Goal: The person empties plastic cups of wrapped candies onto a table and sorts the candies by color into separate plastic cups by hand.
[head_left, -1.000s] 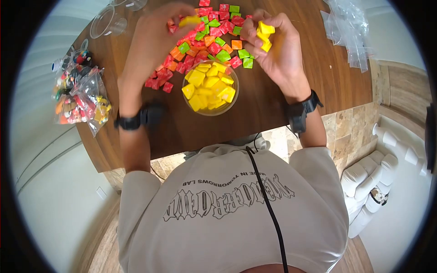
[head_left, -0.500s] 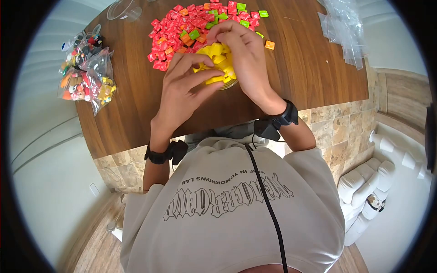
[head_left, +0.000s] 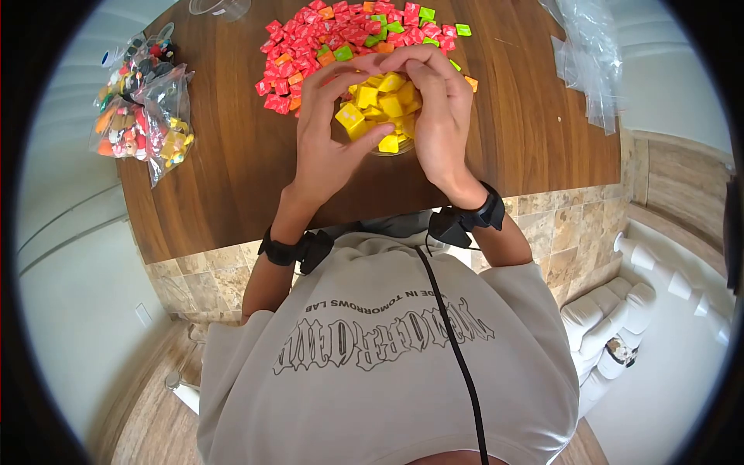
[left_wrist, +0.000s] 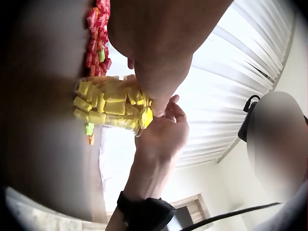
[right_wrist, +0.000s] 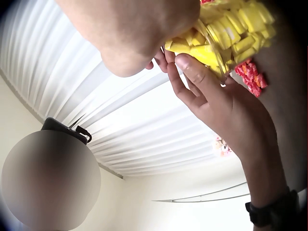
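A clear round container (head_left: 390,153), full of yellow square pieces (head_left: 368,97), stands near the table's front edge. In the left wrist view its see-through side shows stacked yellow pieces (left_wrist: 114,107). The left hand (head_left: 329,136) cups the left side of its mouth, thumb against the top pieces. Around the far and right side curves the right hand (head_left: 442,124), its fingertips close to the left fingers. Both hands' fingers are loosely bent around the heap. In the right wrist view, the left thumb (right_wrist: 192,70) lies beside yellow pieces at the rim.
Red, orange and green pieces (head_left: 310,39) spread behind the container on the wooden table (head_left: 535,139). Bagged small figures (head_left: 139,128) are at the left edge, a clear cup (head_left: 221,8) at the back left, and flat clear bags (head_left: 593,70) at the right.
Both hands came from apart, each with yellow pieces, to the container's mouth. Since the middle frame, the hands have spread slightly around the heap, and more yellow shows between them.
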`<action>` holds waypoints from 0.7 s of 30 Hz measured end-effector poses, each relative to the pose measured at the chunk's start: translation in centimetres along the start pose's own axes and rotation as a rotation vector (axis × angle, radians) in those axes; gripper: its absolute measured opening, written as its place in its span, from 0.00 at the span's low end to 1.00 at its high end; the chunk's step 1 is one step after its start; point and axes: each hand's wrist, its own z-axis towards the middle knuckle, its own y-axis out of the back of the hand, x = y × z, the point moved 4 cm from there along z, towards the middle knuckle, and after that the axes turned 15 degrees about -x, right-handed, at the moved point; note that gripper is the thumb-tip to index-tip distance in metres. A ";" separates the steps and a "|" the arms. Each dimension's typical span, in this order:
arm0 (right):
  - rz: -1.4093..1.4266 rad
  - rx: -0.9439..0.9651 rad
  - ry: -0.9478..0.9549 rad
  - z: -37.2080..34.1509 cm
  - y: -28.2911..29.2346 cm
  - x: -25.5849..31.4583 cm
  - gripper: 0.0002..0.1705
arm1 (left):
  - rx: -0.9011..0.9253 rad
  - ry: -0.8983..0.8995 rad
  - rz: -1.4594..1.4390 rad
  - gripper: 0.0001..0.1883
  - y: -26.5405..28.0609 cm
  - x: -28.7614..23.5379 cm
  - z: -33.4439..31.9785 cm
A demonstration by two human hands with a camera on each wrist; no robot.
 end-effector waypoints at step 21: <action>-0.528 -0.017 0.273 -0.4 1.4 -1.1 0.14 | -0.027 0.112 -0.152 0.21 -0.7 1.4 -0.9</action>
